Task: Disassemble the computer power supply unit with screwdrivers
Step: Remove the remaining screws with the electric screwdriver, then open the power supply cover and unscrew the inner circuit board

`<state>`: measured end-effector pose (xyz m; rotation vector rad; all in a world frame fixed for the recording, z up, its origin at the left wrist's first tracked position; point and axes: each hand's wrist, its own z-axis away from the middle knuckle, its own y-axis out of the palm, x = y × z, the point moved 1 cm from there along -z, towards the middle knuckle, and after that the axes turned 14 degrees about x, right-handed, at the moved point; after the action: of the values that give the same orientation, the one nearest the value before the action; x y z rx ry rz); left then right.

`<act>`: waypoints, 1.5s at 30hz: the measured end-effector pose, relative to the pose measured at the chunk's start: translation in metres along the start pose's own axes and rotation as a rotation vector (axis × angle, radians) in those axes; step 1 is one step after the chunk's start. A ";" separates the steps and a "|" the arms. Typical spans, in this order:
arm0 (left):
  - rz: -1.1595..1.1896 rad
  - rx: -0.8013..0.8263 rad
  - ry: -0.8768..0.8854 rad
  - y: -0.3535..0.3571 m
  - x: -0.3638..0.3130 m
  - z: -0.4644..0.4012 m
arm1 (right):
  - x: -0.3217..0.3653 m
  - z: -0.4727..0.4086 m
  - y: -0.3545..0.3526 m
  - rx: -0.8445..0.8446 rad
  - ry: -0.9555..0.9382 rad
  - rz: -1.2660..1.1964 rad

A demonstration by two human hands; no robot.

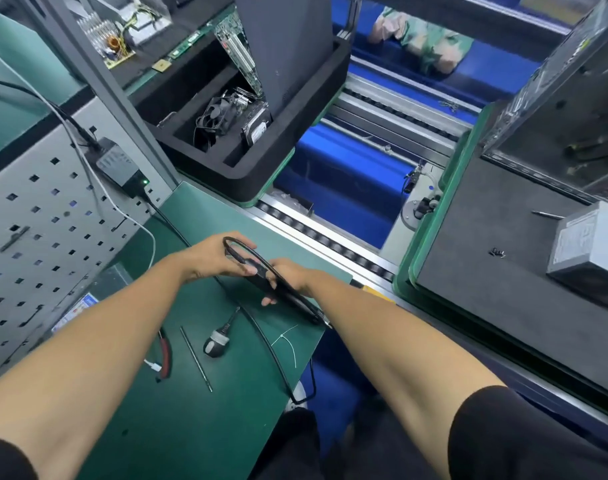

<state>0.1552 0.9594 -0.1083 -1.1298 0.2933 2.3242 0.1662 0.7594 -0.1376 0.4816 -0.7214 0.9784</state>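
I had both hands out over the green mat (198, 427), working on a long black electric screwdriver (288, 292) that lay slanted between them. My right hand (288, 277) was curled around its body, fingers wrapped over the top, and my left hand (219, 254) pinched the black cable (242, 249) where it looped up out of the tool's rear end. From there the cable ran down across the mat and dropped over its near edge.

On the mat below my hands lay a stubby screwdriver (217, 342) with a grey and black handle, a loose long driver bit (196, 358) just left of it, and red-handled pliers (165, 358) further left, partly hidden by my left forearm. A thin white zip tie (288, 341) lay near the mat's right edge.

The power supply unit (586, 251), a grey metal box, sat well apart from my hands on the grey foam pad (486, 237) in the green tray (404, 265) to the right, across the roller conveyor (330, 244). A few small screws (497, 252) lay on the pad left of it, and a thin metal bit (546, 214) lay above it.

Further back a black foam bin (261, 168) held a cooling fan (214, 114) and a hard drive (256, 128). A black power adapter (120, 164) with a green light hung against the pegboard (36, 220) on my left
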 end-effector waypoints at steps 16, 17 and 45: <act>0.232 -0.242 -0.398 -0.030 0.030 -0.012 | -0.024 0.025 -0.011 -0.303 -0.001 0.164; 0.162 -0.302 -0.427 -0.028 0.028 -0.012 | -0.026 0.024 -0.007 -0.285 0.038 0.229; -1.052 -0.255 0.232 0.159 -0.209 -0.150 | -0.026 0.223 -0.163 -0.846 0.026 0.707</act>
<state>0.2728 0.6880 -0.0446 -1.2486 -0.4450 1.3156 0.2257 0.5183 -0.0146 -0.5676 -1.2296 1.2014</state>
